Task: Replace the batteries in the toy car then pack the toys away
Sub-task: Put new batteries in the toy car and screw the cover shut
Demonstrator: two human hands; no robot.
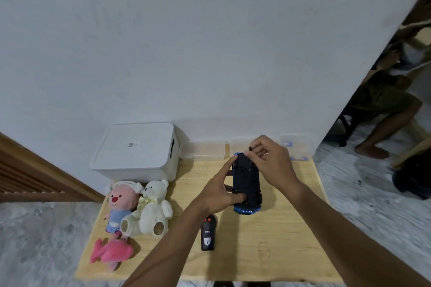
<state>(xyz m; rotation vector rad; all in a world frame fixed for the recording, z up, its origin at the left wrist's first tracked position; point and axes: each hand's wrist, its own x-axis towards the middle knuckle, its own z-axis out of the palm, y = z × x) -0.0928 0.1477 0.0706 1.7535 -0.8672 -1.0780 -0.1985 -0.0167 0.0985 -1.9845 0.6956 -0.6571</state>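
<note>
A blue toy car (246, 179) lies upside down on the wooden table (279, 240), its dark underside facing up. My left hand (219, 191) grips its left side, thumb on the near end. My right hand (270, 161) is at the car's far end, fingertips pinched on a small dark object that I cannot identify. The black remote control (208, 233) lies on the table, nearer to me than the car. A white lidded storage box (137, 151) stands at the back left.
A pink-faced plush (120, 205), a cream teddy bear (154, 207) and a pink plush (112, 253) lie at the table's left. Clear plastic containers (296, 147) stand along the wall at the back. A person sits on a chair (384, 105) at the far right.
</note>
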